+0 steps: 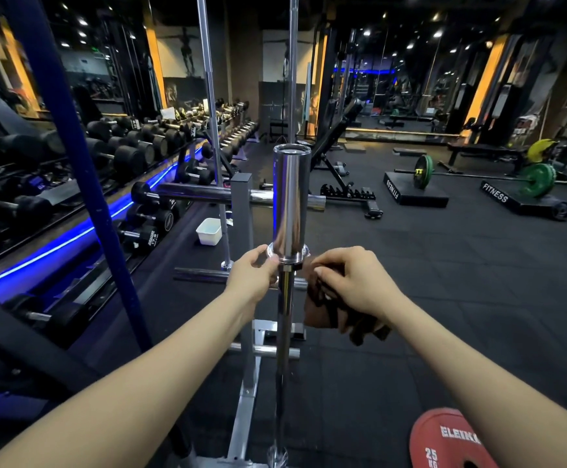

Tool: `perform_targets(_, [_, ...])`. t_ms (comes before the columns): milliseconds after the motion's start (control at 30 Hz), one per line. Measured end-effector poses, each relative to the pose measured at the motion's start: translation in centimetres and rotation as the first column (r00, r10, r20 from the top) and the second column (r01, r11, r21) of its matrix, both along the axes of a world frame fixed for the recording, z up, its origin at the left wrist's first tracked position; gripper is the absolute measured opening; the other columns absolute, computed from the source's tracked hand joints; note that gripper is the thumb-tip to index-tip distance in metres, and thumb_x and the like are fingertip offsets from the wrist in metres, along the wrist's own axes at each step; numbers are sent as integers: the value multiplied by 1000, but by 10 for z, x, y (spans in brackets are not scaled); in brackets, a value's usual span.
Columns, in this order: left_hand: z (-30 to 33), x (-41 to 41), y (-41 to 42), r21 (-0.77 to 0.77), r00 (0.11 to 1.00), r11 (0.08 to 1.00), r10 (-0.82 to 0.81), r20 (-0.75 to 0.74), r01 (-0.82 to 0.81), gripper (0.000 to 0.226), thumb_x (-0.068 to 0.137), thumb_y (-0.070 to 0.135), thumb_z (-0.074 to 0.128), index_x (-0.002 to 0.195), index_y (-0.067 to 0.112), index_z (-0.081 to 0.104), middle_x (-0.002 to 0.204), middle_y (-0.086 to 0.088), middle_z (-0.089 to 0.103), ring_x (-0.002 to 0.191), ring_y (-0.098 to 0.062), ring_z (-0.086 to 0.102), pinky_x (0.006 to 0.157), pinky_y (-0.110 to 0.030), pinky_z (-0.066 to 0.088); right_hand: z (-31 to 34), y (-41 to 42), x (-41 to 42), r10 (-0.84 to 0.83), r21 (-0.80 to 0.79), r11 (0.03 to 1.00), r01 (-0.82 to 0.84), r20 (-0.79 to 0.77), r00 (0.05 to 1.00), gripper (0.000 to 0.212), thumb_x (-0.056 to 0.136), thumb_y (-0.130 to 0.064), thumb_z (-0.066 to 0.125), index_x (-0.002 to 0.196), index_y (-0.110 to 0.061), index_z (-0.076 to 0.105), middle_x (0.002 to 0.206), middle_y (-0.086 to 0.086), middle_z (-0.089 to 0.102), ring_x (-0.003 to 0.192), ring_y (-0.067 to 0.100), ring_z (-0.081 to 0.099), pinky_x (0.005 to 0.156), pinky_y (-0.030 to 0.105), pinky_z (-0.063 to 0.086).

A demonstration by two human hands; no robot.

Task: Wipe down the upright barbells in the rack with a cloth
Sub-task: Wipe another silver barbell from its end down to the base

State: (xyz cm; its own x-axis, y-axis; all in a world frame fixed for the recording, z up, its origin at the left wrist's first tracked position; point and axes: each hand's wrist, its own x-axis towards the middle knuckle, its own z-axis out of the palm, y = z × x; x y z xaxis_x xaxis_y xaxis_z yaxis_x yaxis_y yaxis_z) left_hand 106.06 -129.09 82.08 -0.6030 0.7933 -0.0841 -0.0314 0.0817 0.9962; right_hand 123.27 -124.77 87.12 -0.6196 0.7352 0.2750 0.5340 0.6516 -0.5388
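Now left hand (253, 276) pinches barbell (289, 204) collar, right hand (349, 282) grips brown cloth (322, 312) beside shaft: wrap fully, stroke downward.

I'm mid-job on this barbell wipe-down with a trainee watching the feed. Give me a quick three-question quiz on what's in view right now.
1. True or false: the right hand holds the dark cloth beside the shaft of the upright barbell.
2. Which part of that barbell do the fingers of the left hand touch? A) the collar at the base of the chrome sleeve B) the sleeve's top end C) nothing
3. What colour is the 25 kg plate at the lower right?

Key: 1 true; 2 A; 3 red.
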Motion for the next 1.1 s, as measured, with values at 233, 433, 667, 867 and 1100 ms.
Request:
perform_targets(233, [-35,-4,-13,-118,990,993,-14,-143,-4,24,97,22,48,120,19,55,92,6,58,96,-19,60,83,-31,46,-14,16,-5,-147,15,988,152,-168,975,27,92,-22,59,118,-18,64,116,3,64,111,20,57,93,31,44])
perform_targets(433, [-38,-1,-7,-125,969,991,-81,-232,53,34,97,19,50,131,27,51,95,10,60,96,-12,56,88,-25,41,-25,26,-20,-21,70,997,15,93,995,38,98,-22,48,135,-16,53,129,8,50,119,27,48,97,35,41])
perform_targets(667, [-49,-6,-10,-104,974,994,-56,-219,34,31,97,17,51,127,23,55,110,3,61,104,-12,57,89,-24,41,-51,27,-17,-28,-2,1000,28,34,999,27,97,-18,49,117,-8,64,116,8,57,109,25,54,88,31,40])
perform_targets(867, [-72,-14,-4,-128,958,988,-117,-263,85,34,96,15,51,130,21,54,116,0,60,105,-13,55,95,-28,43,-70,17,-26,-33,-68,998,20,-196,980,21,94,-19,56,110,-13,69,104,1,58,95,13,54,74,14,32])
perform_targets(1100, [-80,-18,7,-74,921,957,-288,-262,279,35,96,5,50,128,18,56,111,-2,63,108,-16,58,103,-31,42,-73,7,-31,-112,18,992,122,-288,951,17,92,-21,60,103,-13,70,94,2,62,90,12,53,73,18,33])
